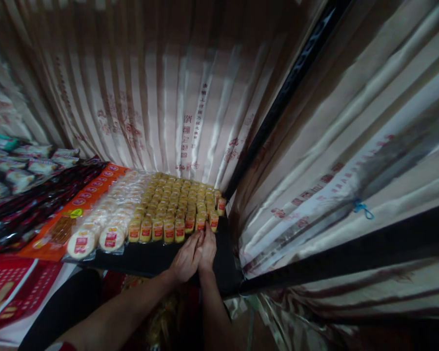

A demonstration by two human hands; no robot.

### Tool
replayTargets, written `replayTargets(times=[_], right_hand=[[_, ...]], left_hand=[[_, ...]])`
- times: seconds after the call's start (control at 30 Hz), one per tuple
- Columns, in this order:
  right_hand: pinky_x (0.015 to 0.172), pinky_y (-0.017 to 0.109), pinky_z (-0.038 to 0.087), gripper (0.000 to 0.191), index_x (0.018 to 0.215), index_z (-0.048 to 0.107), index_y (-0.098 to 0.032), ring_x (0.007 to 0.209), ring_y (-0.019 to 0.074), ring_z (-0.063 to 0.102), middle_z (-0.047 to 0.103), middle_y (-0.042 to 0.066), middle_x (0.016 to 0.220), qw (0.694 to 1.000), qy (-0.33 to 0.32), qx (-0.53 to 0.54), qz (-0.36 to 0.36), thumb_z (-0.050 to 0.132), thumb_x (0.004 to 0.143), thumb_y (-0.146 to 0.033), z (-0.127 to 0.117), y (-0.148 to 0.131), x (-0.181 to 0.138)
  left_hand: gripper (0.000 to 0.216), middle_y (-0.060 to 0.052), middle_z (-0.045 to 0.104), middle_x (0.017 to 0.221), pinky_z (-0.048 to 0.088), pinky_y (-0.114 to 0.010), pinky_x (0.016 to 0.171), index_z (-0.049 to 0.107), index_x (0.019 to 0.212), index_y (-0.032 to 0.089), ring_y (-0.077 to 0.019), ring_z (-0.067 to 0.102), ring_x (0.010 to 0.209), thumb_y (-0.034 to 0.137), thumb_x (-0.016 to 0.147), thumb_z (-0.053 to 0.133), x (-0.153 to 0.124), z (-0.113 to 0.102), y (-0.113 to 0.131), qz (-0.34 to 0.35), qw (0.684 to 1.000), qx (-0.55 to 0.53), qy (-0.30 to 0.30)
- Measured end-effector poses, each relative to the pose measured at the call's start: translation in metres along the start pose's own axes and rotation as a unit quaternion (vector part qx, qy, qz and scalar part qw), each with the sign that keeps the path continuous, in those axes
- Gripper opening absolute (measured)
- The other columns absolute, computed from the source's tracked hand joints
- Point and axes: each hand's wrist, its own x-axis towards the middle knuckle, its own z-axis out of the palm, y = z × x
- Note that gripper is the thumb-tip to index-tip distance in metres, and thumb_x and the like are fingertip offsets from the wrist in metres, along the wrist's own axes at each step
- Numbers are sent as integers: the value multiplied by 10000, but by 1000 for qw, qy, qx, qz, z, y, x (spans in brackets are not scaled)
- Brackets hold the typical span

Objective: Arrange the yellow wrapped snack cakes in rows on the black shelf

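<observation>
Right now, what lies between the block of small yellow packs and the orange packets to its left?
Rows of round white cakes in clear wrap fill that stretch, from the yellow packs to the orange packets, as the head view shows.

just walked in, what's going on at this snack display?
A person has both bare hands side by side at the front edge of a black shelf. The left hand and right hand have their fingertips at the right end of the front row of small yellow-wrapped snack packs. Whether either hand actually holds a pack cannot be told. The packs stand in tidy rows, with clear-wrapped round white cakes and orange packets to their left. Striped curtains hang behind.
</observation>
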Motion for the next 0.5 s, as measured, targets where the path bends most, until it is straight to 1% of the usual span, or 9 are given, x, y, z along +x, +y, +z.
replayTargets(times=[0.1,0.27,0.4,0.5], right_hand=[[960,403,428,456,1239,518,-100,1098,234,539,603,163,1178,1000,-14,7,-8,296,881,-275,3,4,0],[990,389,418,490,1310,457,-129,1142,207,528,589,130,1225,998,-26,34,-48,321,848,-219,7,11,-1],[990,379,422,500,1321,443,-134,1148,199,529,584,125,1235,997,-37,33,-51,313,846,-216,7,12,-1],[998,397,413,496,1316,442,-137,1150,206,521,580,128,1234,998,-26,12,-48,309,846,-220,7,12,-2]], left_hand=[[489,-155,400,1418,372,-414,1084,281,1408,84,-217,347,1329,269,955,267,0,4,-6,10,1000,-7,9],[500,-209,368,1422,349,-457,1086,261,1404,29,-240,285,1358,260,961,265,0,11,-9,66,997,-8,36],[506,-224,379,1410,353,-461,1081,296,1386,7,-247,293,1354,276,960,250,2,7,-5,48,998,-7,26],[508,-208,386,1411,353,-449,1084,314,1382,18,-237,310,1346,291,959,243,3,3,-1,20,1000,-11,10]])
